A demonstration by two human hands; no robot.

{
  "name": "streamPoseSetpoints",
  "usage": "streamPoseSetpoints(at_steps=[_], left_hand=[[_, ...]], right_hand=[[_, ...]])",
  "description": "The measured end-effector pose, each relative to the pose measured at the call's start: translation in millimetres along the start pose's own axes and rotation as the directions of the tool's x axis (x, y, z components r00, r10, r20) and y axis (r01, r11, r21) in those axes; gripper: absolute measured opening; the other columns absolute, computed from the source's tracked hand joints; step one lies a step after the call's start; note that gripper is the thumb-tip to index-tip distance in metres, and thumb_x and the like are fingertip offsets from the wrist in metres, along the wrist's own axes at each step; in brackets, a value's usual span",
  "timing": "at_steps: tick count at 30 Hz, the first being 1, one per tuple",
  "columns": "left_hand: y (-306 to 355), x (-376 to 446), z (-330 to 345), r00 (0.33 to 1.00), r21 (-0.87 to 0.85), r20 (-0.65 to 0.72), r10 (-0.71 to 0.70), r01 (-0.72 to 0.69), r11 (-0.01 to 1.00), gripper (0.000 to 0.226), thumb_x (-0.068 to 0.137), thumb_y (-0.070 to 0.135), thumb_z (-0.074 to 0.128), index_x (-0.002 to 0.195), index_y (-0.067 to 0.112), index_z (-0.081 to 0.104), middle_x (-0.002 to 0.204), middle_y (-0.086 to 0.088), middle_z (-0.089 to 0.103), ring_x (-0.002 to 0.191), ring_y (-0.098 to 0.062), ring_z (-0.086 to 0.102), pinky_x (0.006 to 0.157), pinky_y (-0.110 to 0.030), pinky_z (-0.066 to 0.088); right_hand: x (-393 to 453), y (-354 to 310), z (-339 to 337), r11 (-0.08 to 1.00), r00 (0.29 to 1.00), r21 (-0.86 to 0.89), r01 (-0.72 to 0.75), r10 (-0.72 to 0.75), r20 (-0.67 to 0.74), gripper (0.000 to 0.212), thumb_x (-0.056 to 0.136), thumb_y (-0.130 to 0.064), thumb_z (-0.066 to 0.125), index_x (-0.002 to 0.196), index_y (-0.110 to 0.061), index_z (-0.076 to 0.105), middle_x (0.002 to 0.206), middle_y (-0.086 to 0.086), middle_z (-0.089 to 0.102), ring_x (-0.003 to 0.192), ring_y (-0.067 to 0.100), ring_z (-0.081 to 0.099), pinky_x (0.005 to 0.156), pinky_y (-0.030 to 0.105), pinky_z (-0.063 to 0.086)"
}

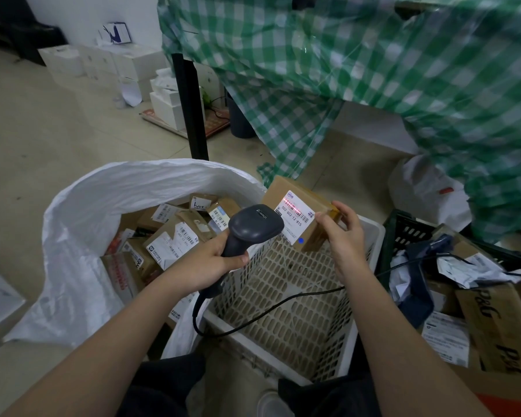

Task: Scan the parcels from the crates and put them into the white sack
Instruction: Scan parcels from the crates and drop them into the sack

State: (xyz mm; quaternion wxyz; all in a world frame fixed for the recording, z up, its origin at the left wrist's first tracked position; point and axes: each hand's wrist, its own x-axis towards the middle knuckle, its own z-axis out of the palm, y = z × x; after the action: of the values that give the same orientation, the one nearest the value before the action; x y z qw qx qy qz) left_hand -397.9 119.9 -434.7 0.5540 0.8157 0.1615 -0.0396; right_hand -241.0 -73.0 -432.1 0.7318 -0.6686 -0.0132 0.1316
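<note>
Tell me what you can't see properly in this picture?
- Brown cardboard parcel in the right hand: its back faces away, head view.
- Parcels deep in the white plastic sack: buried under the top ones.
- Grey handheld scanner: left hand covers its handle.
- Small print on the white label: too small.

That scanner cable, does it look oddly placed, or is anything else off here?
Slightly. The scanner's black cable trails loose across the white crate, where it could snag. Crumpled wrappers clutter the dark crate to the right.
</note>
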Motion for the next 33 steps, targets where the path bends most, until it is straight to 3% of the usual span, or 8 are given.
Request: streamPoseSetpoints(at_steps=[9,12,14,18,23,26,28,33], left_hand=[[3,-8,0,1.0,-0.018,-0.02,-0.003,0.002,1.0,0.011,0.073,0.049,0.063,0.08,0.054,0.056,0.078,0.019,0.062,0.076,-0.011,0.056,0.082,-0.039,0.044],[4,-14,-1,0.999,-0.076,-0.04,-0.016,0.013,0.997,0.022,0.076,0.046,0.067,0.096,0.049,0.059,0.098,0.014,0.068,0.094,-0.012,0.063,0.092,-0.038,0.046],[6,-18,-1,0.998,-0.138,-0.065,-0.026,0.017,0.99,0.026,0.087,0.032,0.068,0.111,0.035,0.057,0.102,0.012,0.069,0.094,-0.006,0.063,0.091,-0.032,0.046],[6,-30,-10,0.97,-0.2,-0.235,-0.06,0.012,0.98,0.024,0.091,0.022,0.064,0.113,0.024,0.055,0.099,0.005,0.066,0.093,-0.011,0.062,0.087,-0.032,0.048],[-6,-33,-24,0.855,-0.329,-0.489,-0.172,0.001,0.944,0.028,0.09,0.02,0.066,0.115,0.02,0.054,0.1,0.006,0.061,0.093,-0.012,0.058,0.084,-0.034,0.046],[-14,-30,-31,0.808,-0.393,-0.545,-0.223,-0.011,0.92,0.025,0.09,0.015,0.066,0.11,0.018,0.053,0.092,0.011,0.057,0.083,-0.004,0.054,0.069,-0.025,0.044],[-22,-25,-36,0.796,-0.388,-0.555,-0.241,0.008,0.922,0.023,0.089,0.016,0.067,0.106,0.019,0.053,0.09,0.012,0.056,0.082,-0.005,0.054,0.065,-0.019,0.041],[-37,-16,-44,0.801,-0.401,-0.543,-0.252,0.016,0.916,0.024,0.089,0.019,0.067,0.092,0.034,0.049,0.091,0.018,0.054,0.084,-0.001,0.052,0.067,-0.016,0.041]], right_hand=[[-1,1,6,1.0,1.0,0.001,-0.008,0.008,0.006,0.042,0.085,-0.021,0.073,0.121,-0.033,0.057,0.125,0.002,0.054,0.11,0.021,0.058,0.065,0.021,0.046],[-3,2,10,1.0,1.0,-0.003,-0.006,0.006,0.006,0.044,0.084,-0.023,0.074,0.122,-0.032,0.057,0.118,-0.004,0.055,0.11,0.021,0.058,0.067,0.023,0.047],[-4,2,15,1.0,1.0,-0.005,0.003,-0.003,0.004,0.045,0.083,-0.025,0.075,0.122,-0.034,0.055,0.12,-0.005,0.054,0.112,0.022,0.057,0.07,0.024,0.047],[-8,2,25,0.998,1.0,-0.066,0.017,-0.016,0.02,0.05,0.085,-0.026,0.073,0.129,-0.033,0.05,0.133,-0.001,0.048,0.111,0.02,0.056,0.066,0.022,0.046],[-13,7,53,0.973,0.988,-0.214,0.088,-0.058,0.144,0.043,0.086,-0.029,0.071,0.125,-0.026,0.053,0.127,-0.002,0.05,0.104,0.014,0.054,0.067,0.022,0.045],[-7,20,83,0.906,0.976,-0.4,0.137,-0.056,0.209,0.042,0.081,-0.04,0.073,0.117,-0.033,0.054,0.125,-0.003,0.049,0.113,0.02,0.052,0.086,0.039,0.053],[1,28,104,0.832,0.969,-0.528,0.168,-0.041,0.244,0.045,0.078,-0.046,0.072,0.117,-0.035,0.051,0.122,-0.005,0.048,0.115,0.023,0.051,0.095,0.048,0.05],[30,34,170,0.615,0.906,-0.665,0.423,-0.284,0.314,0.058,0.08,-0.049,0.067,0.131,-0.029,0.048,0.136,-0.004,0.047,0.128,0.027,0.031,0.108,0.047,0.029]])
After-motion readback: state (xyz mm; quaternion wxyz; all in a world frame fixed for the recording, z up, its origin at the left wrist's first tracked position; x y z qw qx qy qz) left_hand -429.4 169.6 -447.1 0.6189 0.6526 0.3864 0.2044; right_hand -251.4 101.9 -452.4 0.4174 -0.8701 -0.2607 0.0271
